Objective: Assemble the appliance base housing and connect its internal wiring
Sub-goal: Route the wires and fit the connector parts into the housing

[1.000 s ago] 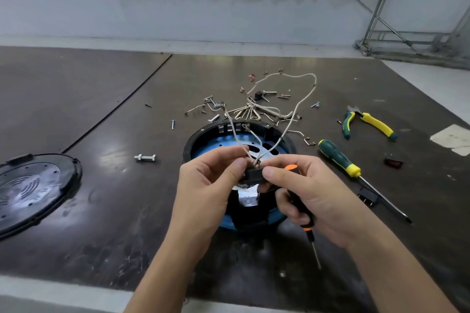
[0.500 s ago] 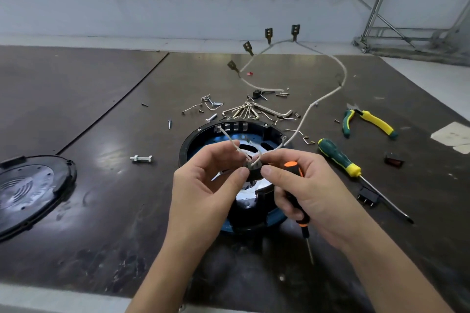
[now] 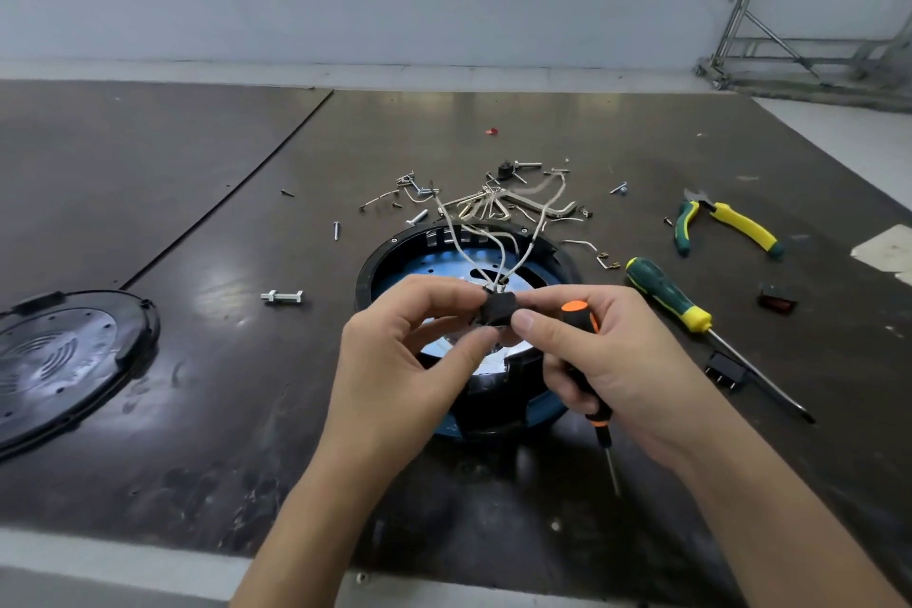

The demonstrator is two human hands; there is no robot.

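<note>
**A:** What are the hands holding?

**B:** The left grip (image 3: 395,360) is pinching a small black switch block (image 3: 497,311) between thumb and forefinger, the other fingers loosely curled behind. The right grip (image 3: 612,360) is pressing its thumb tip against the block's right side while its lower fingers are wrapping tightly round an orange-and-black screwdriver (image 3: 577,314), whose shaft is pointing down toward the near edge.

**A:** And the wiring?

**B:** Several pale wires (image 3: 474,247) are rising from the top of the block and arcing back over the round base housing (image 3: 390,257). The housing is sitting on the desk (image 3: 207,410) directly beneath the hands, black-rimmed and blue inside. I cannot tell where the wires' far ends are landing among the loose hardware (image 3: 493,205) just behind it.

**A:** What else is lying about?

**B:** A green-and-yellow screwdriver (image 3: 666,294) is lying just right of the housing, with pliers (image 3: 725,222) farther back. A black rocker switch (image 3: 724,373) is touching that screwdriver's shaft, and a red switch (image 3: 777,304) is lying nearby. A bolt (image 3: 281,296) is resting left of the housing, and the black bottom cover (image 3: 64,360) is lying well apart at the left edge.

**A:** And the surroundings?

**B:** The dark, scuffed desk is reflecting light, with a seam (image 3: 222,198) running diagonally across its left half. A pale wall is standing behind it, and a metal frame (image 3: 765,40) is standing at far right. The desk's near edge is passing under the forearms, and a bare stretch is lying between cover and housing.
</note>
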